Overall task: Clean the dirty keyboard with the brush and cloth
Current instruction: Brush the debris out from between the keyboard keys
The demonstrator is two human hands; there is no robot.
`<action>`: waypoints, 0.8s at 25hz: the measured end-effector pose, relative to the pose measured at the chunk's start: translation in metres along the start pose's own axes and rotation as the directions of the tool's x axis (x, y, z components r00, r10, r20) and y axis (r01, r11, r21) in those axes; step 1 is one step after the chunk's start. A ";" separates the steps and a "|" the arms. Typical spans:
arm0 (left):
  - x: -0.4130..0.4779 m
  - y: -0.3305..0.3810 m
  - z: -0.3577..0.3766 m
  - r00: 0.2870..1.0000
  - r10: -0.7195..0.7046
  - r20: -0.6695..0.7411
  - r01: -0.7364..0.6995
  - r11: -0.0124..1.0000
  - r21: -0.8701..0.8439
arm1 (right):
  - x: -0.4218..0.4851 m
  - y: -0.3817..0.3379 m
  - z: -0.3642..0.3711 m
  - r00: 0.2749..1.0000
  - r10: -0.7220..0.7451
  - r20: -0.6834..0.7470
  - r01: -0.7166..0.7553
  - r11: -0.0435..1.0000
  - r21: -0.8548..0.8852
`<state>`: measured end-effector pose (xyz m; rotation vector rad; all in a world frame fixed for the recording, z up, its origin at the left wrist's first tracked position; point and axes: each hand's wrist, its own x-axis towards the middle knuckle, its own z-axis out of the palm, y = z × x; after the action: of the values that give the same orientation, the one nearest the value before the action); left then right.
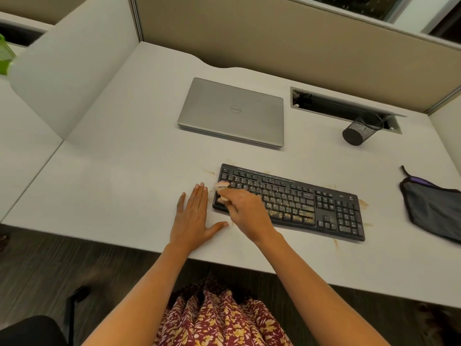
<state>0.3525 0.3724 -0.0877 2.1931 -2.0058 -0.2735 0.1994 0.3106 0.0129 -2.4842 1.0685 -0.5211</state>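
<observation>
Right hand (245,208) is curled around something small and pale over the left end of the keyboard (311,203). It's smeared by blur in the head view, but it's most likely the brush (220,187), with its tip down on the leftmost keys. Left hand (193,221) lies flat on the counter (124,171) with fingers straight, holding nothing, just beside the keyboard's left edge but not visibly touching it. That's the first worry: nothing is pinning the keyboard, so a firm sweep could skid it sideways. The brown crumbs (294,216) sit thickest along the bottom row near the space bar, and some are already scattered on the counter around the board. Brushing too hard would probably flick more over the front edge onto the person's lap, or push grit down between the keys instead of out. The closed laptop (232,113) sits behind the keyboard, so strokes going away from the body could send crumbs at it. The cloth (434,208) lies well apart on the far right, so it's a reach across the mess to get it, and an arm could drag through the crumbs.
</observation>
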 end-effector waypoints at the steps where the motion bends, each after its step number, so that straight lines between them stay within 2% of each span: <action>1: 0.000 0.000 0.000 1.000 0.002 -0.002 -0.002 1.000 -0.005 | 0.000 -0.001 0.000 1.000 -0.002 -0.010 0.003 0.999 0.048; 3: 0.000 -0.001 0.001 1.000 0.004 -0.003 -0.004 1.000 -0.011 | 0.006 0.000 -0.006 0.996 0.029 -0.083 -0.019 0.992 0.121; 5: 0.000 -0.001 0.001 1.000 0.006 -0.006 -0.006 1.000 -0.009 | 0.013 0.010 -0.012 0.989 0.078 -0.124 -0.063 0.991 0.120; 8: 0.000 -0.001 0.001 1.000 0.015 -0.024 -0.015 1.000 -0.009 | 0.008 0.023 -0.017 0.990 0.111 -0.091 -0.105 0.992 0.072; 15: 0.002 -0.003 0.005 0.997 0.056 -0.050 -0.057 0.998 -0.012 | -0.061 0.009 -0.014 0.998 0.045 -0.042 -0.044 0.998 0.033; 20: 0.001 -0.003 0.005 0.995 0.081 -0.065 -0.084 0.995 -0.047 | -0.090 0.004 -0.009 0.998 0.026 -0.060 -0.025 0.999 0.025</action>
<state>0.3544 0.3713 -0.0930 2.0575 -2.0273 -0.2386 0.1354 0.3734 0.0022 -2.4452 1.1088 -0.6005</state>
